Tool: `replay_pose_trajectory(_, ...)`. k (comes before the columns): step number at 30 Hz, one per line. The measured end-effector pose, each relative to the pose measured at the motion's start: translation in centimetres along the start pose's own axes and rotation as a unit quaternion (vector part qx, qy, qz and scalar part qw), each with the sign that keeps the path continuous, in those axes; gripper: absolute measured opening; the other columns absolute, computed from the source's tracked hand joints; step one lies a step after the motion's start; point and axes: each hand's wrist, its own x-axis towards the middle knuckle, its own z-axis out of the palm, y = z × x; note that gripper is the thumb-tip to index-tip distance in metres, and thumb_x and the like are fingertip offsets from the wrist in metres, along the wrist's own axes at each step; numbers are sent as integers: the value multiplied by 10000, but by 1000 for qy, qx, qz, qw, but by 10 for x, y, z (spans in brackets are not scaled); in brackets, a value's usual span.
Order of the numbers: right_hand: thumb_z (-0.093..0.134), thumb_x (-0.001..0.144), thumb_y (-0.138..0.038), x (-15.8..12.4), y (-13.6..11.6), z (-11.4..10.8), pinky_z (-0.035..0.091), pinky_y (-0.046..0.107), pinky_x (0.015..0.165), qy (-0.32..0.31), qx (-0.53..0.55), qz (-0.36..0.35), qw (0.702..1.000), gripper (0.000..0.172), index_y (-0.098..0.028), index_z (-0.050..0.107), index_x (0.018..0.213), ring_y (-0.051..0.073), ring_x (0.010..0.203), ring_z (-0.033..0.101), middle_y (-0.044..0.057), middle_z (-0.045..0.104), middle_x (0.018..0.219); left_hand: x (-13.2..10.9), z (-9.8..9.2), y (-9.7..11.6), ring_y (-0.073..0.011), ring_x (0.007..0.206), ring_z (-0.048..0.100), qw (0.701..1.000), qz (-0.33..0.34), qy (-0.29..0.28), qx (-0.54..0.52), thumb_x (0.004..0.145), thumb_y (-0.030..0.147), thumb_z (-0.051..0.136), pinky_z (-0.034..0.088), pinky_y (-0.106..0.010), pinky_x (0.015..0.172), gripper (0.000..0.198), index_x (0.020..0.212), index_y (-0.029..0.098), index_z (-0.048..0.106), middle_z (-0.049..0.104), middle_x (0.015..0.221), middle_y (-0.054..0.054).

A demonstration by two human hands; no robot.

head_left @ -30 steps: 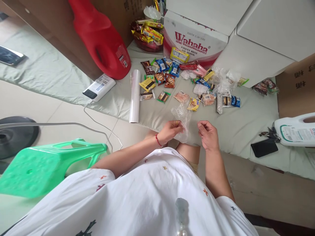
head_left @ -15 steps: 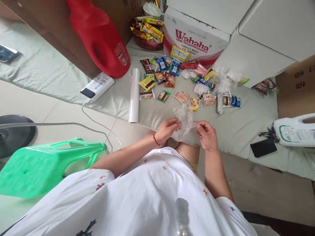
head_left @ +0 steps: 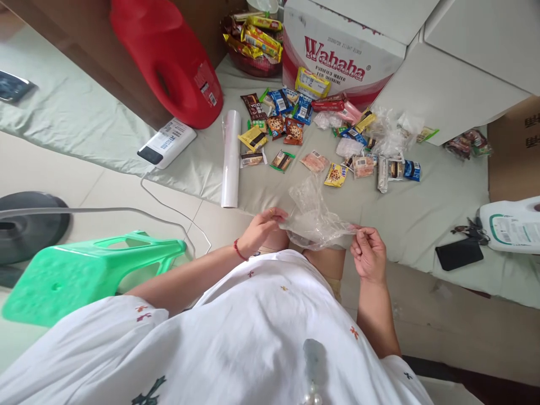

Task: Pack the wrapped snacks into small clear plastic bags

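A clear plastic bag (head_left: pixel 315 222) is stretched between my two hands above my lap. My left hand (head_left: pixel 260 228), with a red cord bracelet at the wrist, pinches the bag's left edge. On the other side my right hand (head_left: pixel 368 250) grips the right corner between thumb and fingers. Just beyond the bag lie small wrapped snacks: a pinkish packet (head_left: pixel 314 161), a yellow cookie packet (head_left: pixel 336 175) and a green-edged packet (head_left: pixel 282 161). Several more brown, blue and yellow packets (head_left: pixel 293 131) are spread behind them. A roll of plastic bags (head_left: pixel 231 160) lies left of the packets.
A Wahaha carton (head_left: pixel 337 62) stands at the back beside a snack bowl (head_left: pixel 257 68). At left are a red jug (head_left: pixel 169 62), a white power bank (head_left: pixel 167 145) with cable, and a green stool (head_left: pixel 63 281). A white bottle (head_left: pixel 512 225) and black pouch (head_left: pixel 459 255) lie right.
My hands have moved apart, the left one leftward and the right one rightward. The bunched plastic bag is now spread wider between them.
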Motion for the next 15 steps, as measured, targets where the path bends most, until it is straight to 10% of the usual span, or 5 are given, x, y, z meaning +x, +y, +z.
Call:
replay_pose_trajectory(6,769,872,-537,-2,-13,16,313,219,402,-44,-55,-40,997,338,-246,598,895,43,481,407,41,751,1064,17,30,35,-303,1162,636,962,153,73,214,702,563,820,510,-399,938,695,1243,173,624,658,1311,-159)
replay_pose_trajectory(11,764,873,-538,0,-15,17,315,207,408,-9,-56,-57,997,341,-248,588,908,47,488,422,24,739,994,50,60,23,-155,593,506,970,69,-74,222,748,382,759,368,-280,573,224,799,197,643,571,624,17)
replay_pose_trajectory(15,799,830,-526,-5,1,-7,283,172,404,104,-14,-37,994,383,-237,553,879,32,471,376,-19,700,857,56,63,11,-106,526,311,991,56,-53,112,853,412,627,238,-266,525,265,705,206,552,395,565,58)
